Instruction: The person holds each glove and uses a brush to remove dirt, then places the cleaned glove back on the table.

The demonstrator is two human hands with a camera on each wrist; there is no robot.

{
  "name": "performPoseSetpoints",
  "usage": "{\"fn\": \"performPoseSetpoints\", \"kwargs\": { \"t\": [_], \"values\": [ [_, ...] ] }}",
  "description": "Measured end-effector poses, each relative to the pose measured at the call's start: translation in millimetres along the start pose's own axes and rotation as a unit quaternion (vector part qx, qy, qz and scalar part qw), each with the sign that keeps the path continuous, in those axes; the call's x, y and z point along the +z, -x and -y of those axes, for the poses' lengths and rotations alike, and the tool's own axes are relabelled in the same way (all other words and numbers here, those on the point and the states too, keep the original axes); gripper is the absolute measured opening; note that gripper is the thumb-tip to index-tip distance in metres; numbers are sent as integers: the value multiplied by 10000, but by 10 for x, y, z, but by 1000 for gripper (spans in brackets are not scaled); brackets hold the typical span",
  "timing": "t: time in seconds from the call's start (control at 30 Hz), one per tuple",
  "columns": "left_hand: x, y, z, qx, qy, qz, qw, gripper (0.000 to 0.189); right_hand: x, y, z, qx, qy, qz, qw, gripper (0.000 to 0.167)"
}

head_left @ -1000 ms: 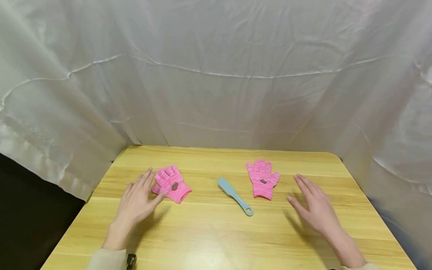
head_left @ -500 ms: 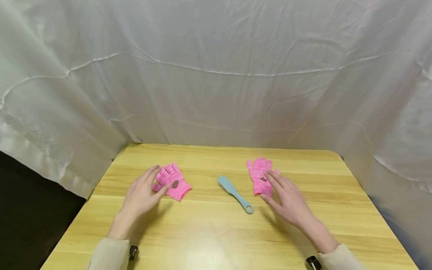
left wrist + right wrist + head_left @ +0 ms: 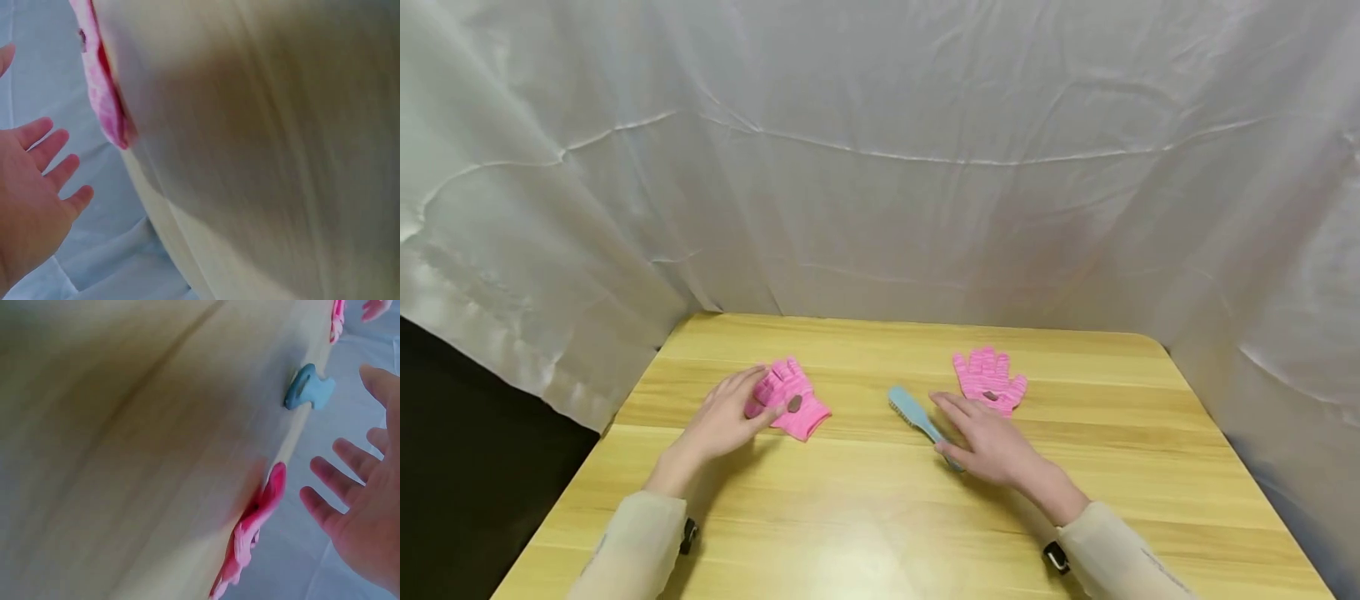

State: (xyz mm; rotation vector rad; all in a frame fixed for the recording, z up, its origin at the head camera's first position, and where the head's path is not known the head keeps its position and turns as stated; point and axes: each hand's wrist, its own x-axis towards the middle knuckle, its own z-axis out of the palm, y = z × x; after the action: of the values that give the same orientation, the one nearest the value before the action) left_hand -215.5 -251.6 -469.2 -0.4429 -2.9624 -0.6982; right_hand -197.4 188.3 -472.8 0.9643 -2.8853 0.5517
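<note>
My left hand (image 3: 726, 421) hovers at the left pink knitted glove (image 3: 808, 414), its fingers extended and partly covering the glove's finger side. In the left wrist view the left hand (image 3: 31, 194) has its fingers spread with nothing between them. Over the handle end of a light blue long-handled brush (image 3: 908, 407) is my right hand (image 3: 992, 446). Its fingers are straight and apart from the brush (image 3: 319, 392) in the right wrist view. Behind that hand lies the right pink glove (image 3: 982, 373), its cuff hidden. Each glove has a brown mark.
All of this is on a light wooden table (image 3: 850, 517). Pale grey curtain (image 3: 880, 208) hangs behind and along both sides. A dark area (image 3: 475, 467) lies beyond the table at the left.
My right hand has swept left from beside the right glove, across it, to above the brush handle. My left hand has shifted slightly right over its glove. The gloves and brush stay put.
</note>
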Motion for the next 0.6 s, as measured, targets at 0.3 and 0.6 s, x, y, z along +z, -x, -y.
{"fn": "performPoseSetpoints", "kwargs": {
  "t": [0.3, 0.6],
  "values": [
    [46, -86, 100, -57, 111, 473, 9988, 86, 133, -175, 2, -145, 8, 319, 9994, 75],
    [86, -155, 181, -223, 236, 831, 9960, 99, 206, -248, -45, -100, 44, 484, 9988, 76]
  ]
}}
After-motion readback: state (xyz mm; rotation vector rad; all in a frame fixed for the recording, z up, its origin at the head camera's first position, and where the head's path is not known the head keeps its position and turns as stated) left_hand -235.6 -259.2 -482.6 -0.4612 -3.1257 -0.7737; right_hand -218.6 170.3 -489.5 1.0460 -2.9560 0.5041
